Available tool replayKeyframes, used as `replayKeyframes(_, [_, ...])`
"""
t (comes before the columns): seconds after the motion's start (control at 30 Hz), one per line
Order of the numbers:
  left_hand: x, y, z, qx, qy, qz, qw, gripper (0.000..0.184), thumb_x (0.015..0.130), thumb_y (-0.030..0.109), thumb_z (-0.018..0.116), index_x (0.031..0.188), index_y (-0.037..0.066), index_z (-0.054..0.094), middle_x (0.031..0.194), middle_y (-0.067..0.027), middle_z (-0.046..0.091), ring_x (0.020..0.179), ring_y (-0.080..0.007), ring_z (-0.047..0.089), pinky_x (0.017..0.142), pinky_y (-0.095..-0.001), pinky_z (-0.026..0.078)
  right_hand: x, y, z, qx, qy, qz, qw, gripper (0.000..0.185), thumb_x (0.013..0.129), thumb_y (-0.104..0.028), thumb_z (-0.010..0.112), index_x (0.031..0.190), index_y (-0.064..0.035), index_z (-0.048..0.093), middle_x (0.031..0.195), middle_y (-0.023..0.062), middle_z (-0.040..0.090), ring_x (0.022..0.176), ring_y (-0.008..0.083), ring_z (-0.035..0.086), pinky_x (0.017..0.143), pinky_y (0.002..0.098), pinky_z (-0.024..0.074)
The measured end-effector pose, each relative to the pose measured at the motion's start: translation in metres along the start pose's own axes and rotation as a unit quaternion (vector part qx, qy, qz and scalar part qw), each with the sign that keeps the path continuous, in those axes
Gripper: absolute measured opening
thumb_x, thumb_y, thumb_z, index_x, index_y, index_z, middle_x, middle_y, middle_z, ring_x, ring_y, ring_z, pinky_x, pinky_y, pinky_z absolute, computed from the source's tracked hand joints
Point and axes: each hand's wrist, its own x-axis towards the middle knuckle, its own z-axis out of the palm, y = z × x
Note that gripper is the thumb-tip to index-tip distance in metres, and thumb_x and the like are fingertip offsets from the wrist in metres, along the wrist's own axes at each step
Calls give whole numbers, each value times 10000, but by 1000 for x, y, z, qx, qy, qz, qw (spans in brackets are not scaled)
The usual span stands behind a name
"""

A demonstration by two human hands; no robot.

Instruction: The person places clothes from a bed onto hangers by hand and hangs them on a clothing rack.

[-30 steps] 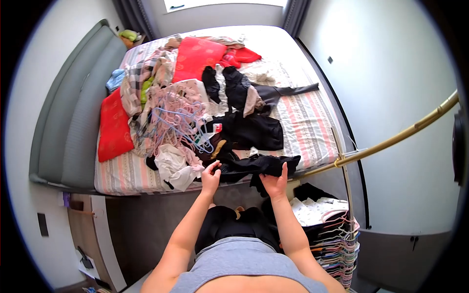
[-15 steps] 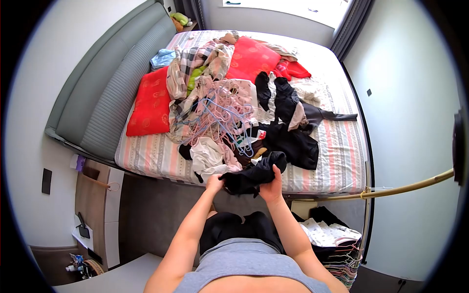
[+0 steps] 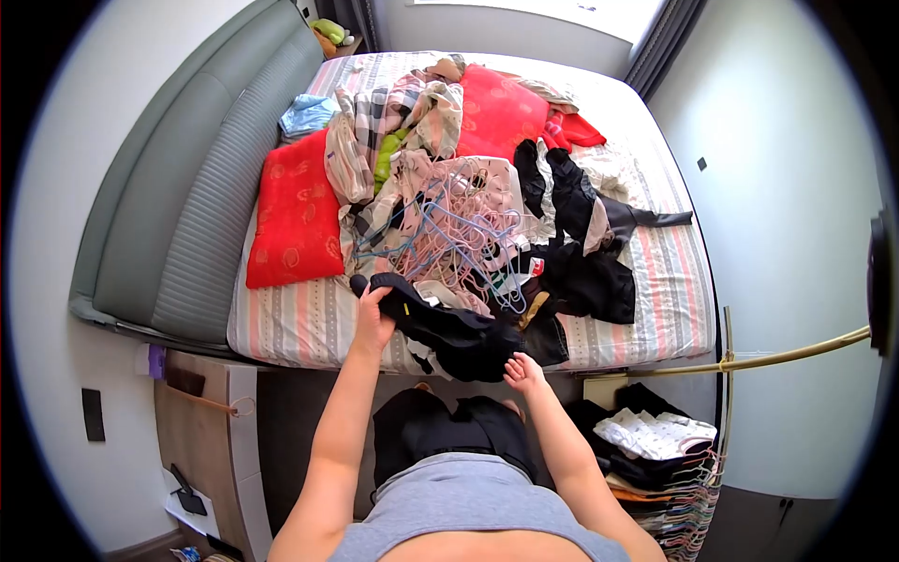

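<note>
A black garment (image 3: 445,335) hangs between my hands at the bed's near edge. My left hand (image 3: 375,323) grips its upper left end, near a small yellow mark. At its lower right end is my right hand (image 3: 523,372), with fingers curled together; what they pinch is too small to make out. Just beyond the garment lies a tangled pile of pink and blue hangers (image 3: 459,220). Black clothes (image 3: 595,281) are spread to the right of the hangers.
Red cushions (image 3: 295,211) and crumpled bedding lie on the striped bed (image 3: 660,328). A gold rail (image 3: 796,354) crosses the right side. Below it hang many clothes (image 3: 651,436) on hangers. A wooden cabinet (image 3: 201,426) stands at the lower left.
The black garment was bunched between my hands and is now spread out. My left hand has moved left and up with it; my right hand has lowered slightly. The camera view has shifted.
</note>
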Motion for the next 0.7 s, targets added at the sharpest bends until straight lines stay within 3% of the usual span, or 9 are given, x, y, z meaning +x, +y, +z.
replayKeyframes(0.03, [5, 1, 0, 27, 14, 12, 999, 171, 765, 64, 559, 932, 33, 571, 868, -65, 615, 827, -199, 606, 775, -332, 492, 3, 4, 5, 30, 18, -16, 999, 162, 791, -199, 584, 919, -103, 556, 927, 29, 603, 865, 198, 567, 879, 416, 410])
replayKeyframes(0.1, [14, 6, 10, 51, 26, 24, 998, 122, 777, 108, 605, 880, 51, 572, 798, -51, 619, 732, -187, 623, 683, -324, 524, 10, 5, 19, 43, -20, -29, 998, 157, 798, -195, 575, 921, -101, 549, 934, 29, 603, 860, 197, 567, 853, 404, 423])
replayKeyframes(0.2, [34, 21, 25, 64, 78, 80, 992, 105, 787, 130, 611, 850, 56, 571, 769, -57, 613, 701, -193, 620, 663, -318, 527, 21, -5, 44, 40, -64, -51, 996, 146, 822, -175, 542, 941, -91, 556, 928, 30, 616, 866, 191, 569, 801, 375, 436])
replayKeyframes(0.33, [37, 49, 58, 236, 15, 101, 966, 123, 736, 57, 609, 843, 24, 559, 768, -63, 599, 677, -187, 606, 638, -292, 513, 14, -44, 91, -11, -83, -92, 992, 186, 839, -151, 514, 1006, -85, 562, 1011, 62, 614, 957, 209, 572, 797, 345, 439])
replayKeyframes(0.4, [58, 36, 45, 431, 56, 163, 886, 227, 697, 36, 615, 909, 1, 540, 783, -76, 590, 717, -209, 593, 676, -304, 479, 34, -61, 108, -27, -102, -106, 989, 189, 839, -147, 506, 1010, -84, 557, 1017, 64, 613, 958, 212, 574, 804, 353, 437])
replayKeyframes(0.47, [65, 19, 28, 667, 86, 236, 702, 337, 683, 88, 642, 978, 4, 503, 817, -135, 598, 778, -283, 599, 715, -357, 468, 45, -81, 125, -51, -105, -109, 987, 201, 838, -156, 505, 1021, -89, 555, 1000, 55, 617, 951, 202, 574, 800, 350, 435])
replayKeyframes(0.57, [72, -6, -1, 734, 141, 163, 644, 453, 678, 160, 681, 1047, 13, 464, 905, -239, 594, 876, -407, 563, 754, -434, 452, 69, -114, 145, -108, -92, -137, 980, 216, 819, -147, 520, 1019, -86, 572, 944, 40, 632, 890, 177, 593, 731, 328, 443])
replayKeyframes(0.67, [76, -22, -5, 711, 172, 200, 652, 540, 708, 179, 672, 1174, 72, 421, 978, -203, 597, 920, -404, 556, 763, -429, 453, 95, -148, 161, -172, -74, -184, 965, 214, 786, -71, 525, 989, -60, 594, 886, 45, 637, 768, 153, 606, 526, 237, 395])
replayKeyframes(0.7, [77, -25, 1, 710, 181, 196, 652, 528, 724, 195, 665, 1185, 93, 428, 984, -194, 601, 923, -396, 559, 764, -425, 454, 105, -159, 164, -196, -60, -188, 961, 209, 776, -56, 533, 974, -56, 600, 874, 43, 634, 752, 145, 600, 522, 232, 392])
